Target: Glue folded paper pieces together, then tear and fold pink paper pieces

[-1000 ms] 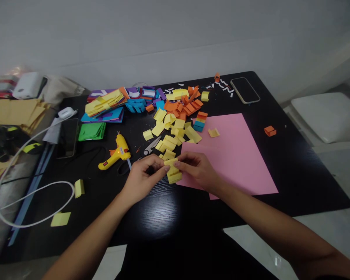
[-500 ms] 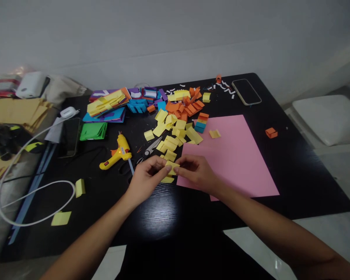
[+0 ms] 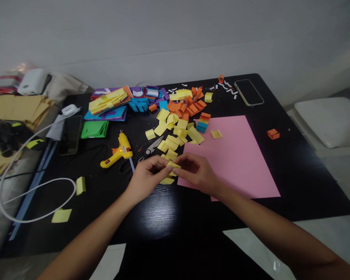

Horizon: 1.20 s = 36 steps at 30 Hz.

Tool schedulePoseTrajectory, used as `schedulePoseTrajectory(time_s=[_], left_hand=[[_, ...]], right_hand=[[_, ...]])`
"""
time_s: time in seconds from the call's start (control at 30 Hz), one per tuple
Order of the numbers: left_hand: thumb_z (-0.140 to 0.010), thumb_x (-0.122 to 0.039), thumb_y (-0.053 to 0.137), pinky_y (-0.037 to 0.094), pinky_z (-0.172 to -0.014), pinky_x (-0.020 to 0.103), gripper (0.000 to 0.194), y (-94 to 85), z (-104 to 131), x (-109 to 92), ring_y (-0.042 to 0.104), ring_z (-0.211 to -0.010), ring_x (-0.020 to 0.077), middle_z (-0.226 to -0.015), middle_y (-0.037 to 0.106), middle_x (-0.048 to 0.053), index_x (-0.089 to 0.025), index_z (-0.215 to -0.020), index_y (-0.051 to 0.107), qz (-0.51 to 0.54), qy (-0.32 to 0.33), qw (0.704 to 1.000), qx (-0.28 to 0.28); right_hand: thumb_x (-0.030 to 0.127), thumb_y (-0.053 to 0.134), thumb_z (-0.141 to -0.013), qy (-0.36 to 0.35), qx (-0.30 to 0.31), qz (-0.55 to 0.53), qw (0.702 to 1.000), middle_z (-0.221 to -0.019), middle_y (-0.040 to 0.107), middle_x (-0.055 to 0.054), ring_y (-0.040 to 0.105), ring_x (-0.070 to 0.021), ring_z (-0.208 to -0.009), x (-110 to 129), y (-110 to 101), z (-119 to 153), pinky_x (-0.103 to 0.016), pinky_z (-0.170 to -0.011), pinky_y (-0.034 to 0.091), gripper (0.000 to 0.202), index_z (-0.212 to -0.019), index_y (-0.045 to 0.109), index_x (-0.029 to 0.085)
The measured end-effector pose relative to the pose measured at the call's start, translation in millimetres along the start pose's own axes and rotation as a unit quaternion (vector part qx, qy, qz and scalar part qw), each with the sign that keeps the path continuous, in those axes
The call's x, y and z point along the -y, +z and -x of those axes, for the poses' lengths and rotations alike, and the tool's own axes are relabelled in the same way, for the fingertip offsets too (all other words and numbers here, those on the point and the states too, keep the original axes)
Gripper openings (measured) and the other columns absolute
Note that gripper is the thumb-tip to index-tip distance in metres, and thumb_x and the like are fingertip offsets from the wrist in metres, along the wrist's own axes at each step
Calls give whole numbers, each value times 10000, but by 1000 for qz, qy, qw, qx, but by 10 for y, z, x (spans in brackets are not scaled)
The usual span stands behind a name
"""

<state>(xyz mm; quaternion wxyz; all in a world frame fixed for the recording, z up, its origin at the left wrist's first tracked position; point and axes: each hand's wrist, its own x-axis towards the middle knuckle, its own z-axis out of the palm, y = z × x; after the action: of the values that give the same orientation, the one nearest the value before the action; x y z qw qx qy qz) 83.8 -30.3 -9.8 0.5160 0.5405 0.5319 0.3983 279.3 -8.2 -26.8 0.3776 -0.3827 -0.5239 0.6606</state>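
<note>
Head-worn view, facing forward, angled down; table point(image 3: 297, 175) close

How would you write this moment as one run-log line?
Left hand: holds yellow paper | right hand: holds same piece | right side: pink sheet on black table | left side: yellow glue gun

A: A craft workspace indoors, home or small workshop, too close to call!
B: Look at that black table point(image 3: 303, 175): yellow glue gun point(image 3: 121, 151), scissors point(image 3: 154, 146), folded paper pieces point(image 3: 172, 143) heaped mid-table!
A: And right behind it, a plain grey wall point(image 3: 175, 35)!
B: White seat point(image 3: 326, 121) off right, phone point(image 3: 249, 92) near the far right corner!
</note>
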Motion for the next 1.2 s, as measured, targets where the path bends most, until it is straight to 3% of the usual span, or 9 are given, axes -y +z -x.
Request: schedulePoseTrajectory(time_s=[0.2,0.43,0.57,0.63,0.73,0.8,0.9,1.07,1.2], left_hand=[[-863,-368,748,474,-569,218,205,-20,-3,-29,579,-590,102,-685,682,-5,-174,-807,712,-1,5,1000,21],[-859,-356,737,444,-551,220,195,-36,-10,-24,555,-588,103,-670,654,-6,-170,-806,711,-32,13,999,6],[-891,-364,686,445,-573,245,201,-228,-31,-46,560,-613,123,-671,637,-6,-181,-809,708,-101,41,993,-53],[-916,-360,649,467,-631,273,200,-404,-55,-49,589,-661,142,-717,660,0,-193,-820,700,-164,63,975,-134],[-976,-368,561,500,-789,337,251,-697,-112,-39,638,-795,186,-824,684,21,-198,-834,678,-291,87,917,-259],[-979,-318,509,495,-900,407,238,-861,-154,-25,647,-927,244,-919,687,60,-187,-861,669,-405,70,871,-270],[-886,-262,582,473,-975,526,208,-1008,-199,13,609,-1112,365,-1074,663,145,-152,-1046,656,-526,1,814,-248],[-877,-334,634,457,-990,597,297,-1083,-221,108,584,-1187,440,-1151,626,189,-172,-1125,625,-552,-44,804,-215],[-827,-358,664,491,-973,594,296,-1124,-245,153,610,-1150,441,-1122,634,189,-182,-1064,643,-558,-104,802,-187]], right_hand=[[368,850,-796,-5,-11,1,1000,-847,731,-11,681,-158,-786,-28,-3,-15,-320,-781,581,205,-872,736,215],[384,854,-793,-5,-29,-1,1000,-822,720,-12,673,-155,-756,-34,-17,-26,-326,-758,595,218,-861,730,217],[384,873,-773,-11,-57,-30,998,-824,695,2,658,-144,-730,-36,-32,-52,-322,-735,593,262,-885,698,224],[389,865,-783,-22,-70,-45,996,-813,676,13,646,-140,-710,-36,-38,-65,-324,-720,588,268,-888,673,234],[413,831,-814,-28,-69,-38,996,-814,668,1,640,-153,-731,-34,-46,-71,-340,-731,585,237,-858,685,231],[424,815,-824,-19,-70,-30,997,-849,682,-18,648,-169,-786,-38,-52,-68,-355,-764,589,224,-861,715,227],[402,835,-800,-7,-74,-37,997,-922,704,-32,659,-181,-869,-56,-65,-67,-369,-833,592,227,-913,735,232],[340,922,-686,-11,-85,-49,995,-1028,706,-37,672,-192,-964,-103,-79,-83,-378,-911,590,367,-969,713,239],[349,914,-699,-13,-85,-37,996,-1020,706,-41,671,-193,-962,-113,-87,-90,-393,-922,595,362,-984,723,234]])
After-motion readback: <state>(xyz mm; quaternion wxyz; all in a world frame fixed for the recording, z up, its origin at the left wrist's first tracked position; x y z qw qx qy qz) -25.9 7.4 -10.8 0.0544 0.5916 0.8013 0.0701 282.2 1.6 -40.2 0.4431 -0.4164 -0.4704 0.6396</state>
